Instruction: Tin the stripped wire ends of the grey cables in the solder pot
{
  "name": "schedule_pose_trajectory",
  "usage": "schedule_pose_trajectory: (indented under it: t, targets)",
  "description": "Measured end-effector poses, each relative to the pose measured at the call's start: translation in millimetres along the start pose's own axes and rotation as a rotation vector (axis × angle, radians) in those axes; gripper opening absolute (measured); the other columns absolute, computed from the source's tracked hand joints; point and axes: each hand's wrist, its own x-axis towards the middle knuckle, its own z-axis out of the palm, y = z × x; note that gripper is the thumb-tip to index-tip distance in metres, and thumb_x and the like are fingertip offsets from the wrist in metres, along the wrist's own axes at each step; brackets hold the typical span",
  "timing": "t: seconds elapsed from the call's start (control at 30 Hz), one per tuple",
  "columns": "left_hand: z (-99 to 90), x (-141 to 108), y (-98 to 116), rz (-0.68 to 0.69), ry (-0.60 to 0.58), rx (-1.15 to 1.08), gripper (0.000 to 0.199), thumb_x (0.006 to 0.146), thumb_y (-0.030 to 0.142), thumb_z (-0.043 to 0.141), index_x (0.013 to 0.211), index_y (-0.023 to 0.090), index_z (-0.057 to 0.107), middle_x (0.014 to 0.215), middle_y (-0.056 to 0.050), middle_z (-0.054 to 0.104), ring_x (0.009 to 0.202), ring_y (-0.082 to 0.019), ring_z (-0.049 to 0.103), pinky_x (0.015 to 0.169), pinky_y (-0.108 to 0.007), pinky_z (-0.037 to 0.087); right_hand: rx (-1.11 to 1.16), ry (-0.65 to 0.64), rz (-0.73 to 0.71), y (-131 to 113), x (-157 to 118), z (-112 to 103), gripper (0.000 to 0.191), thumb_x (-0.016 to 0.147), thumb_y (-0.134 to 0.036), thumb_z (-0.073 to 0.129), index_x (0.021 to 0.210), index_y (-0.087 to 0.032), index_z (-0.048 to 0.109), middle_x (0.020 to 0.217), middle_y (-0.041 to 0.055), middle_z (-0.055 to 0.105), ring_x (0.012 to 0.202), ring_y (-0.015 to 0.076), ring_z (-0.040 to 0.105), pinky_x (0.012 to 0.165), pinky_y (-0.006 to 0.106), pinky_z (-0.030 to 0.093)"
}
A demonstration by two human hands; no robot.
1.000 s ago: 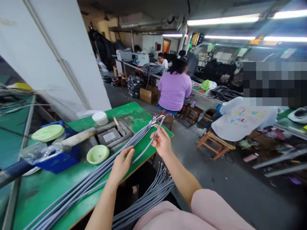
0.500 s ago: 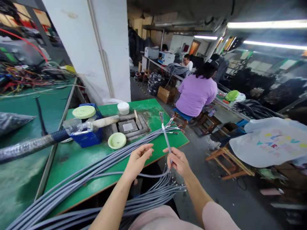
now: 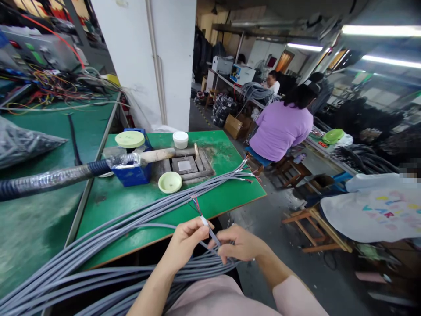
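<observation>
1 grey multicore cable (image 3: 213, 237), lower centre of frame, axis slanting up-left. My left hand (image 3: 188, 240), nearer its bared wires (image 3: 196, 205), pinches by the white sleeve (image 3: 204, 220); my right hand (image 3: 240, 242) grasps lower down.

Wiring workshop, by the look of it. Green bench (image 3: 112, 202) with grey multi-core cables (image 3: 223, 177) laid across, ends stripped. Ribbed hose (image 3: 66, 176) taped over a blue box. Tangle of coloured wires (image 3: 62, 85) at left. Co-worker in purple (image 3: 283, 127) seated at a long worktop; black coils (image 3: 223, 109) stacked on floor; strip lights (image 3: 384, 30) overhead.
</observation>
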Motion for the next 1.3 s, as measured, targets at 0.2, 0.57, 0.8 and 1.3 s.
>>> schedule_pose_trajectory:
  t: [0.2, 0.57, 0.8, 1.3]
  targets:
    - [-2.1, -4, -4, -0.014, 0.142, -0.007, 0.030, 0.075, 0.045, 0.067, 0.074, 0.016, 0.070, 0.066, -0.003, 0.062, 0.060, -0.012, 0.050, 0.062, -0.025, 0.043, 0.143, 0.076, 0.095, -3, 11, 12, 0.039, 0.088, -0.049, 0.050, 0.093, -0.013, 0.066, 0.046, -0.0065, 0.050, 0.039, 0.0062, 0.045, 0.041, 0.016, 0.034]
    - [0.1, -4, -3, -0.010, 0.108, -0.076, 0.032, 0.077, 0.044, 0.066, 0.064, 0.015, 0.067, 0.053, -0.001, 0.057, 0.054, -0.011, 0.050, 0.059, -0.025, 0.042, 0.519, 0.187, 0.051, 12, 38, 29, 0.045, 0.084, -0.056, 0.054, 0.070, -0.013, 0.063, 0.034, -0.0065, 0.046, 0.027, 0.0051, 0.032, 0.033, 0.018, 0.026]
    - [-2.5, 2, -3, -0.048, 0.302, -0.203, 0.031, 0.064, 0.042, 0.076, 0.070, 0.013, 0.069, 0.067, -0.001, 0.063, 0.052, -0.006, 0.042, 0.051, -0.020, 0.035, 0.570, 0.241, 0.115, 26, 40, 34, 0.037, 0.084, -0.049, 0.058, 0.069, -0.014, 0.062, 0.035, -0.0068, 0.045, 0.028, 0.0056, 0.033, 0.036, 0.020, 0.026]
    - [-7.2, 8, -6, -0.045, 0.513, -0.411, 0.025, 0.060, 0.034, 0.079, 0.064, 0.014, 0.064, 0.056, 0.002, 0.061, 0.048, -0.005, 0.045, 0.049, -0.020, 0.035, 0.555, 0.133, 0.187, 34, 42, 34, 0.042, 0.081, -0.056, 0.056, 0.070, -0.016, 0.062, 0.034, -0.0059, 0.045, 0.029, 0.0077, 0.033, 0.037, 0.022, 0.027]
